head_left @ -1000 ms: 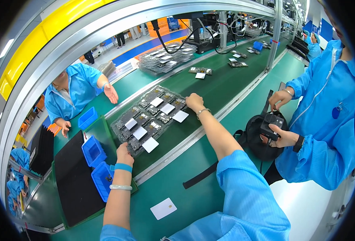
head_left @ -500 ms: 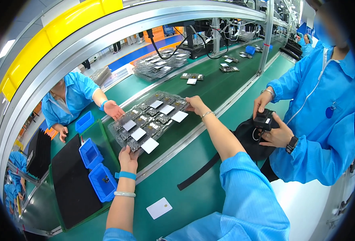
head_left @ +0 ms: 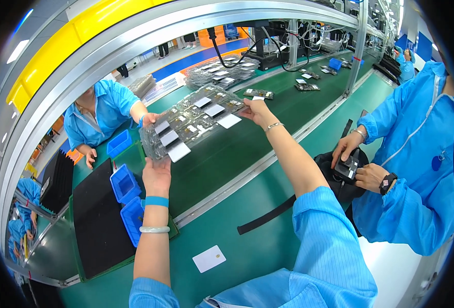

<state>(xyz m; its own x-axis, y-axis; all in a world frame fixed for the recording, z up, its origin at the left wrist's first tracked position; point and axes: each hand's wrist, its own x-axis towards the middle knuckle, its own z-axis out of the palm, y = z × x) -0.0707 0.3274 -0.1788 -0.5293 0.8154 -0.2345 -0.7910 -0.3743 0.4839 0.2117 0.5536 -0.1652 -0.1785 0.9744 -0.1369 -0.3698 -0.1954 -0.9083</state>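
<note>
Between my two hands a clear plastic tray (head_left: 151, 145) is held up over the green belt. Small circuit boards (head_left: 192, 117) and several white cards (head_left: 229, 121) sit in it. My left hand (head_left: 156, 176) grips its near left corner from below. At its right end, my right hand (head_left: 258, 111) closes on the edge, the fingers partly hidden behind it. Across the belt, a co-worker's hand (head_left: 149, 119) is at the tray's far left edge. A loose white chip card (head_left: 209, 258) lies on the green bench near my left forearm.
A pile of loaded clear trays (head_left: 222, 72) stands beyond the belt. Blue bins (head_left: 125, 183) and a black mat (head_left: 101, 220) lie at left. On the right, a person handles a black device (head_left: 346, 167) beside a black strap (head_left: 265, 215). A metal frame (head_left: 360, 49) rises beside the belt.
Both my hands have carried the tray farther away, toward the co-worker. The co-worker's reaching hand has come to the tray's edge. At right, the person's hands and black device have moved lower.
</note>
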